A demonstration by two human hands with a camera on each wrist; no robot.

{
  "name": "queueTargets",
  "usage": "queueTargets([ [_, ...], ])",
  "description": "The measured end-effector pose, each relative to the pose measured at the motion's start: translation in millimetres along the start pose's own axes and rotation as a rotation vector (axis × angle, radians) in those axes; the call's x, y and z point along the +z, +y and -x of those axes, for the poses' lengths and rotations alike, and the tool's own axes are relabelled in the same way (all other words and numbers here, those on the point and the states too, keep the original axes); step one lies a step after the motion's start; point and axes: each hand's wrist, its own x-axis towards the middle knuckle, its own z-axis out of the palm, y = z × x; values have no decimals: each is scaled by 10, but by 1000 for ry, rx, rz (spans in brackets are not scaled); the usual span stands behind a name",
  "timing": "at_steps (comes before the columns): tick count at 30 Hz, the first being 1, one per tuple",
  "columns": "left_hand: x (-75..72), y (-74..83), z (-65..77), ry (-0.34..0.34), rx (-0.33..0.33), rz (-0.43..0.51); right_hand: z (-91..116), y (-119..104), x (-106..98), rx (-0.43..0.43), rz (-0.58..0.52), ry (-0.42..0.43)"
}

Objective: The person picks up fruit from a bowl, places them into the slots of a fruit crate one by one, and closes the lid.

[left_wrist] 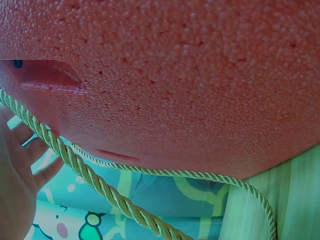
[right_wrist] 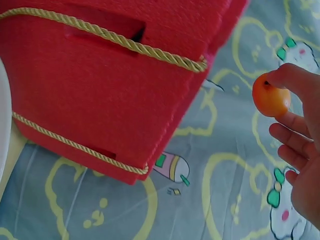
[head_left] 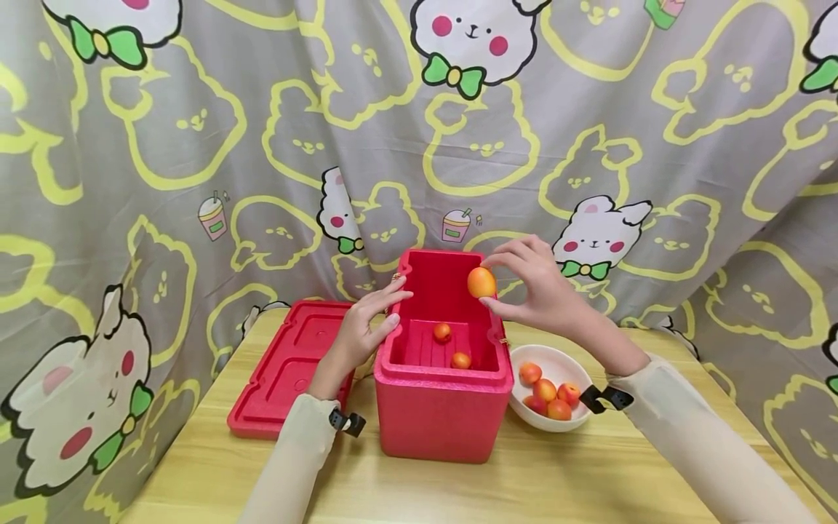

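Between thumb and fingers my right hand [head_left: 533,285] pinches an orange-red fruit, like an apricot [head_left: 481,283], above the right rim of a red foam box [head_left: 441,422]. The right wrist view shows the same apricot [right_wrist: 270,95] at the fingertips. Two more apricots, one farther back [head_left: 441,332] and one nearer [head_left: 461,360], lie on the box floor. My left hand [head_left: 362,324] rests on the box's left rim with its fingers extended. In the left wrist view, a gold rope [left_wrist: 95,180] runs along the box side, close to that hand.
A white bowl [head_left: 524,418] with several apricots stands right of the box. The red foam lid [head_left: 262,393] lies on the wooden table [head_left: 406,495] at the left. A patterned curtain [head_left: 366,138] hangs behind. Gold rope [right_wrist: 125,42] also crosses the box's right side.
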Motion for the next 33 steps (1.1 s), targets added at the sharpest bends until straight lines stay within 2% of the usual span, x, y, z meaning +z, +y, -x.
queueTargets([
  [6,2,6,3,1,1,-4,-59,-98,113,-24,37,-94],
  [14,5,12,8,0,-15,2,-59,-147,281,-106,69,-219],
  [25,8,-1,2,-5,-26,6,-18,-218,383,-133,91,-313],
  [33,11,11,6,4,-25,10,-12,-215,422,-136,104,-329],
])
